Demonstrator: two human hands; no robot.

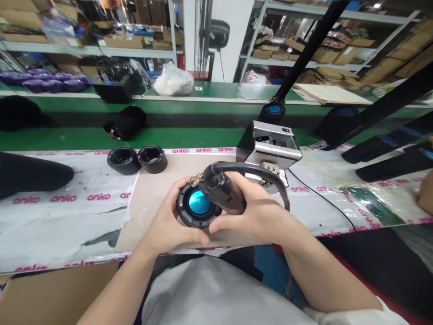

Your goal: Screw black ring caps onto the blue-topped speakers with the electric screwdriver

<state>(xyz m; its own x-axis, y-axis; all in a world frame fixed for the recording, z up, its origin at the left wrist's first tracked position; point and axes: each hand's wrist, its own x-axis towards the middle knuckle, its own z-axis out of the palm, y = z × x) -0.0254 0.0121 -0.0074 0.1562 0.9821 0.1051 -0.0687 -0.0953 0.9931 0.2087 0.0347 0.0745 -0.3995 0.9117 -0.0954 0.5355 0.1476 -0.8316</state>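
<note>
My left hand [171, 223] is closed around a small round black speaker unit [196, 205] with a shiny blue centre, held just above the brown cardboard mat [152, 194]. My right hand [252, 212] grips a black soldering iron handle [223, 192], its tip at the speaker's upper rim where thin wires show. The iron's black cable [264, 170] loops up and over toward the right. Both hands touch near the speaker's lower edge.
Two black rubber rings [137, 159] lie at the mat's far left corner. A metal soldering station [269, 151] stands behind my hands. Black fabric speaker shells lie on the green conveyor [189, 135] and on the white "anko" sheet. Another person's hand [426, 196] shows at right.
</note>
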